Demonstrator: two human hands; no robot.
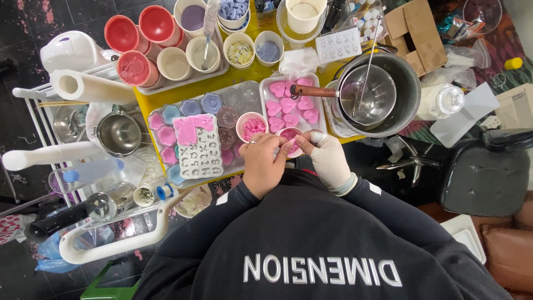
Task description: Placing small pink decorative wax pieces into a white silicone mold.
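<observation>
My left hand (261, 164) is bare and wears a ring. My right hand (328, 158) is in a white glove. Both hands pinch a small white cup (290, 138) with pink material inside, held at the near edge of the yellow table (145, 103). Just left of it stands a second small cup (251, 126) filled with pink bits. Behind the held cup lies a white tray (266, 83) of pink heart shapes (288, 104). A white letter mould (199, 150) smeared with pink lies on a clear tray of flower shapes (166, 135) to the left.
A big steel pot (408, 94) holding a smaller pan with a wooden handle (313, 91) stands at the right. Red and cream cups (157, 23) fill the back. A wire rack (33, 108) with a steel pan (118, 133) and paper rolls is left; a black chair (488, 178) is right.
</observation>
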